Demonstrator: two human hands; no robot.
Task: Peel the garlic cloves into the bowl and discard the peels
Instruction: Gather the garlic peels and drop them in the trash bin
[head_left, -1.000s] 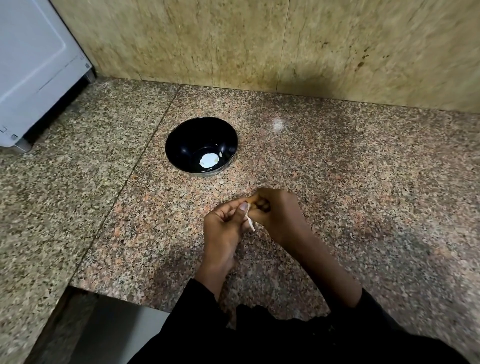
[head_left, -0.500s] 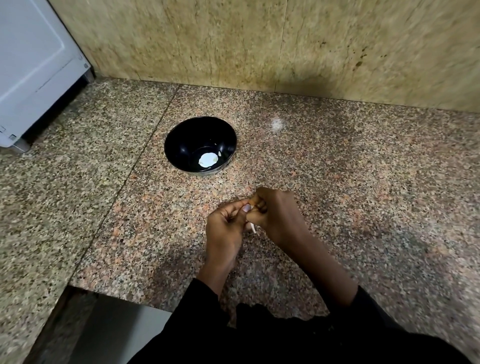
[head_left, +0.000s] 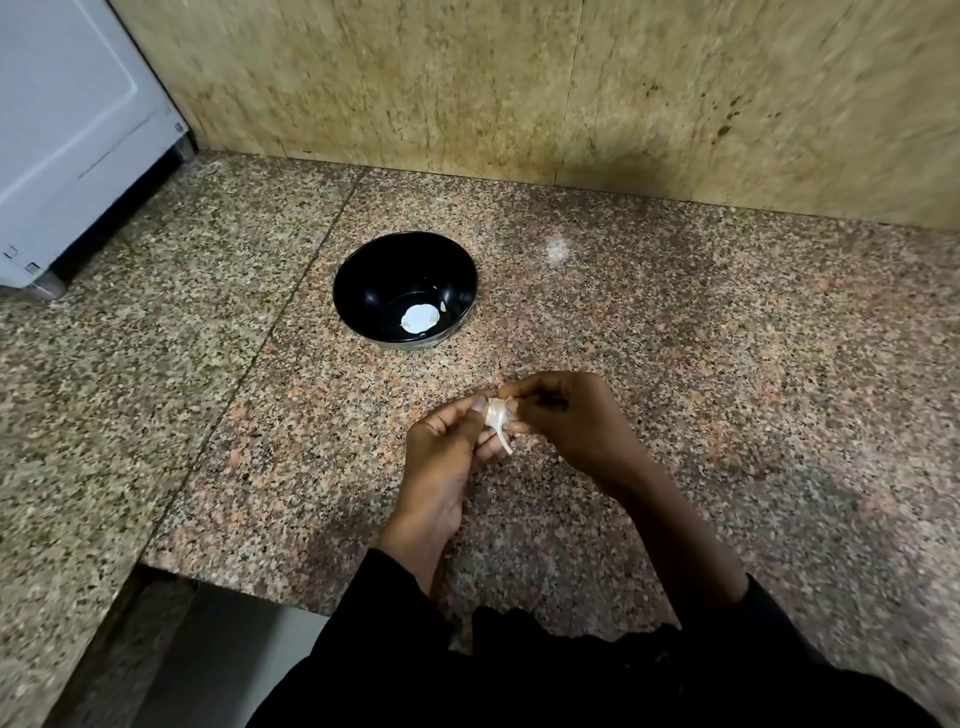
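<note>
Now both hands, left hand (head_left: 441, 457) & right hand (head_left: 566, 421), pinch garlic clove (head_left: 496, 415), tail down.

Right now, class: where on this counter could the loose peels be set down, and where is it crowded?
Bare granite lies right of the black bowl, between the wall and the right hand. More lies left of the bowl, toward the white appliance. It is crowded where both hands pinch the garlic clove, the left hand just before the bowl.

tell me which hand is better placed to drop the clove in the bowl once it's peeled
Probably the left hand: it sits on the side of the black round bowl, while the right hand is farther. Both pinch the white garlic clove.
</note>
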